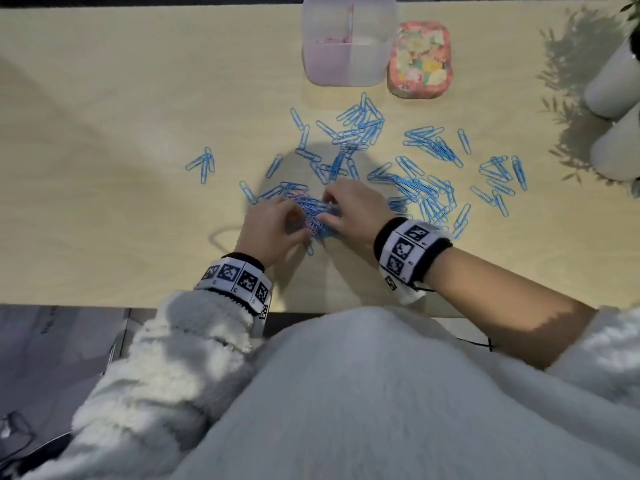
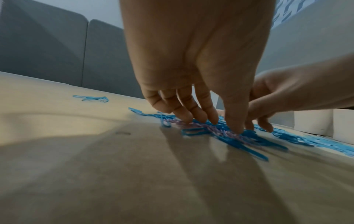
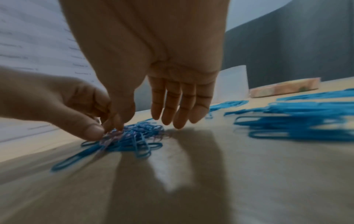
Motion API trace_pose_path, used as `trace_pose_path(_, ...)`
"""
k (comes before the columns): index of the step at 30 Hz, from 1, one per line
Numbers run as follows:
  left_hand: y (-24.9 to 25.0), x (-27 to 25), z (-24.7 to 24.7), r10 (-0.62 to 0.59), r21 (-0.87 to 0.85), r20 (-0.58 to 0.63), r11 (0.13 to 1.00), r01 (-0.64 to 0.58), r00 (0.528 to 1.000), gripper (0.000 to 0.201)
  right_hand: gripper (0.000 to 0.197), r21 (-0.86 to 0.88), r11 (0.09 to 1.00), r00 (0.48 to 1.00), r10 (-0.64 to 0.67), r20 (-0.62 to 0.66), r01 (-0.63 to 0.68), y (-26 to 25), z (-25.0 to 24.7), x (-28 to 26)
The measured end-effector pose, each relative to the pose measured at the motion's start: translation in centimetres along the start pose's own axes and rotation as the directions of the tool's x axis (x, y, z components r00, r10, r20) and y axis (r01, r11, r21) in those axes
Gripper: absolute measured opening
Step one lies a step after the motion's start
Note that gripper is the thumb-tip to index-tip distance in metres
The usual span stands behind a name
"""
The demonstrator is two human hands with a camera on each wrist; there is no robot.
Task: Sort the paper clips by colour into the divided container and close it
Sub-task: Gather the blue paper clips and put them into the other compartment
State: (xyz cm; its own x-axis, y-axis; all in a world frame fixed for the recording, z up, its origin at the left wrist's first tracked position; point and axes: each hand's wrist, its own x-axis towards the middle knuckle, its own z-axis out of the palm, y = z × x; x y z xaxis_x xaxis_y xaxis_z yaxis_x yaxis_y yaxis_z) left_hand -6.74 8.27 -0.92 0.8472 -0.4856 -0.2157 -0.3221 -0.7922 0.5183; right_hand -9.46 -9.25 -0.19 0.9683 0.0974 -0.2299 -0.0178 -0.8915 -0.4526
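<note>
A small heap of blue and pink paper clips (image 1: 313, 221) lies between my hands near the table's front. My left hand (image 1: 294, 216) pinches pink clips out of the heap (image 3: 134, 137) between thumb and curled fingers, seen in the right wrist view as the left hand (image 3: 99, 130). My right hand (image 1: 330, 209) holds nothing; its straight fingers (image 3: 172, 112) hang just above the table and its thumb touches the heap. The translucent divided container (image 1: 348, 71) stands open at the back, with pink clips in its left compartment.
Several loose blue clips (image 1: 429, 195) are scattered over the middle and right of the table. The flowered lid (image 1: 420, 60) lies right of the container. White vases (image 1: 613, 81) stand at the right edge. A small clip cluster (image 1: 204, 162) lies to the left.
</note>
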Motion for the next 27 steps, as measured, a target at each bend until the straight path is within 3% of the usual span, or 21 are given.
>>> trace_pose_path(3, 0.6, -0.1, 0.6, -0.038, -0.033, 0.038, 0.999, 0.039, 0.999, 0.022, 0.027, -0.011, 0.999, 0.997, 0.043, 0.062, -0.042, -0.5, 0.4, 1.0)
trace_pose_path(7, 0.7, -0.3, 0.9, -0.006, -0.004, 0.018, 1.000, 0.006, 1.000, 0.014, 0.016, 0.121, 0.984, 0.990, 0.122, 0.068, -0.130, 1.2, -0.7, 0.9)
trace_pose_path(11, 0.5, -0.4, 1.3, -0.017, 0.039, -0.007, 0.999, 0.018, 1.000, 0.012, 0.016, 0.238, 0.956, 0.984, 0.180, -0.018, -0.170, 3.4, -2.5, -0.2)
trace_pose_path(17, 0.6, -0.2, 1.7, -0.034, -0.036, -0.041, 0.999, 0.033, 0.999, 0.011, 0.015, 0.157, 0.944, 0.947, 0.308, -0.095, -0.291, 6.5, -3.8, -1.4)
trace_pose_path(20, 0.6, 0.1, 1.9, -0.056, -0.041, -0.062, 0.998, 0.053, 0.997, 0.021, 0.027, 0.000, 0.974, 0.961, 0.222, -0.164, -0.225, 5.3, -3.2, -1.4)
trace_pose_path(23, 0.8, 0.4, 2.0, -0.040, -0.028, -0.045, 0.999, 0.039, 0.998, 0.024, 0.026, -0.020, 0.996, 0.993, 0.086, -0.077, -0.087, 2.7, -2.1, -0.7)
trace_pose_path(27, 1.7, 0.8, 2.1, 0.016, 0.098, -0.037, 0.995, -0.012, 0.999, 0.024, 0.019, -0.035, 0.998, 0.999, 0.047, 0.013, -0.046, 0.7, -0.9, 0.0)
